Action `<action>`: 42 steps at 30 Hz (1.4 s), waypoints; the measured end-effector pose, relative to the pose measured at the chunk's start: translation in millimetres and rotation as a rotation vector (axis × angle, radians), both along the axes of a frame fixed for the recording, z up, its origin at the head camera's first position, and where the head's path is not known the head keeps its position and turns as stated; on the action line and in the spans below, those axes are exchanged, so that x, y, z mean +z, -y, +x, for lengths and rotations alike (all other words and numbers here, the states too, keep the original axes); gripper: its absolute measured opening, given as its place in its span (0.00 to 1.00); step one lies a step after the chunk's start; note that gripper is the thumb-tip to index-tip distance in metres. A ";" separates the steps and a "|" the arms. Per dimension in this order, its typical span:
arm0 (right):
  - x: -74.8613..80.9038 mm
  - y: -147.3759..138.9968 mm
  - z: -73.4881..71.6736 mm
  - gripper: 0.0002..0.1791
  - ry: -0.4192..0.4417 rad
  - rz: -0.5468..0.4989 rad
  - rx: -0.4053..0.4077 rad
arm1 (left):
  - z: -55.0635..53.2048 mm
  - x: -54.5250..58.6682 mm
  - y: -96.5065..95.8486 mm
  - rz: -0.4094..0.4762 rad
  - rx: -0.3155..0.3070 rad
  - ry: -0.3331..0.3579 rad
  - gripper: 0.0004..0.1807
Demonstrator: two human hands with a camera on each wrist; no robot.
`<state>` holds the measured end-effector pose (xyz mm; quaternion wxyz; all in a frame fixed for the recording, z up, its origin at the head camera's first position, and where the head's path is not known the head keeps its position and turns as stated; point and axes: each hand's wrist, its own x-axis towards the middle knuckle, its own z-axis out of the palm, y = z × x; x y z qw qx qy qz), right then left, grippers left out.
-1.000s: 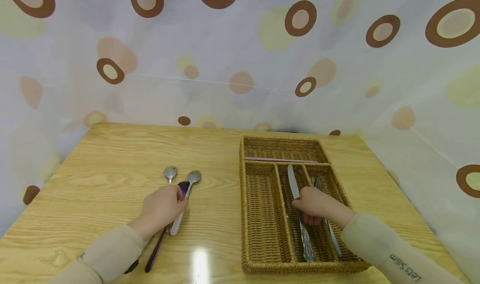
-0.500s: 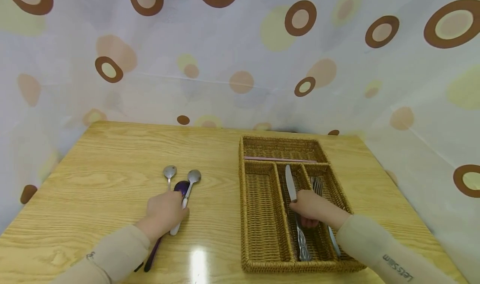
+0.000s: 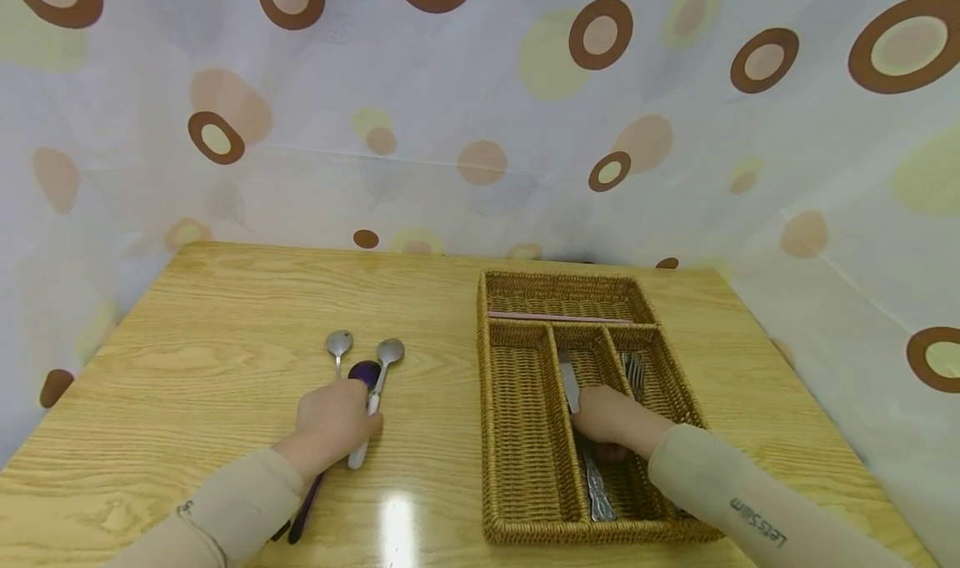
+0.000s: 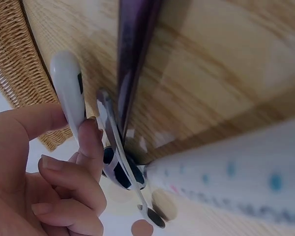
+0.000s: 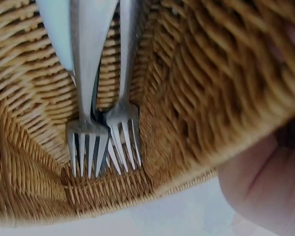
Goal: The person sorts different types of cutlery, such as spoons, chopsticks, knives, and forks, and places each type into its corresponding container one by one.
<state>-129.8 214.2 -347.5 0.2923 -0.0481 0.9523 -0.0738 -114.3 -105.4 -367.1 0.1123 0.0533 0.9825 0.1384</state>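
My left hand (image 3: 333, 426) pinches the white handle (image 4: 69, 83) of a spoon (image 3: 390, 351) between thumb and index finger. Beside it on the table lie a purple spoon (image 3: 364, 374) and another silver spoon (image 3: 339, 343), both partly under the hand. A white handle with blue marks (image 4: 226, 177) runs close past the left wrist camera. My right hand (image 3: 611, 422) holds a table knife (image 3: 570, 389) low inside the middle compartment of the wicker tray (image 3: 525, 532). The knife's ornate handle points toward me, and its middle is hidden by the fingers.
Several forks (image 5: 88, 142) and a pale-handled piece (image 5: 59, 29) lie in the tray's right compartment. Pink chopsticks (image 3: 558, 317) lie across the back compartment. A dotted cloth (image 3: 480, 92) hangs behind the wooden table (image 3: 247, 318).
My right hand has moved left and lowered the knife deeper into the middle compartment, its blade now along the left divider. The left hand has shifted slightly and its thumb now covers the white handle.
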 end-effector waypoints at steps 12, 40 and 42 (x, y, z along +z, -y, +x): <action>28.9 -1.3 -7.9 0.23 -0.160 -0.085 -0.050 | -3.6 1.7 0.8 0.238 0.049 0.073 0.13; 57.1 23.9 -16.2 0.27 -0.129 -0.315 -0.119 | 7.6 23.4 -52.9 0.878 -0.019 0.318 0.16; 56.8 28.4 -16.1 0.29 -0.133 -0.313 -0.120 | 8.7 23.4 -57.2 0.897 -0.044 0.324 0.16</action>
